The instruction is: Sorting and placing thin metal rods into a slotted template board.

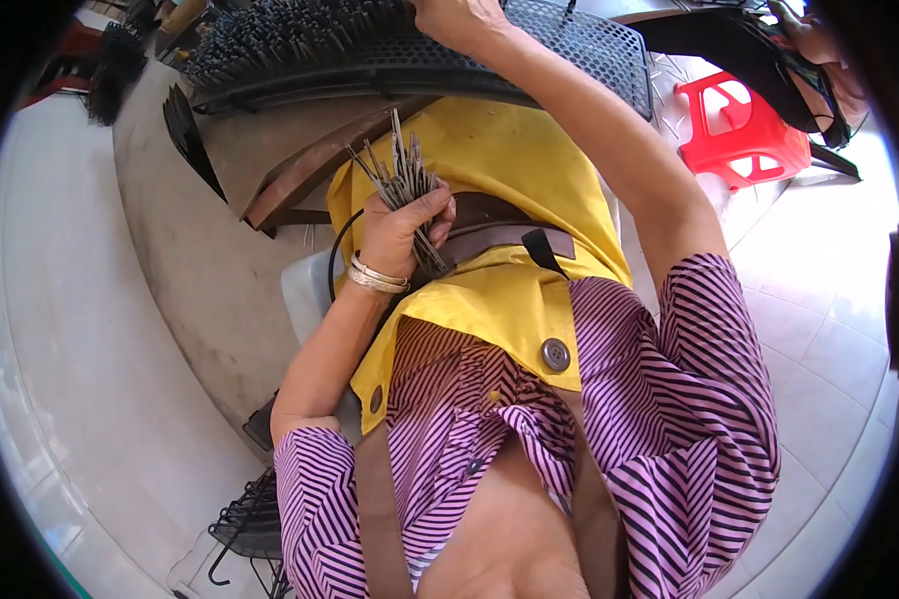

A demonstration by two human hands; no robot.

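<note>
Gripping a bundle of thin grey metal rods [401, 185], the left hand [397, 232] sits in front of the yellow apron [509, 290], its fingers [439, 212] curled tight around the lower part of the bundle so that the rod tips fan out upward and a few ends stick out below the fist. Two silver bangles [375, 277] ring that wrist. The right hand [456, 20] reaches up and away to the top of the picture, where it rests on a black perforated plastic panel [579, 50]; its fingers are bent down onto the panel's surface, but whether they pinch anything cannot be told, since the fingertips are hidden at the frame's edge. To the left of that hand, the same black panel is densely filled with upright dark rods [280, 35] standing like bristles, while the part to the right shows only bare holes. The panel lies across a brown, rust-toned counter [290, 150], which slopes down toward the person's lap. A brown belt [494, 232] with a black clip crosses the apron, and a purple striped shirt [689, 399] covers the arms and chest. A red plastic stool [744, 125] stands on the pale tiled floor [819, 299] at upper right. Black wire racks [245, 519] lie low at the left. No packages, labels or signs show.
</note>
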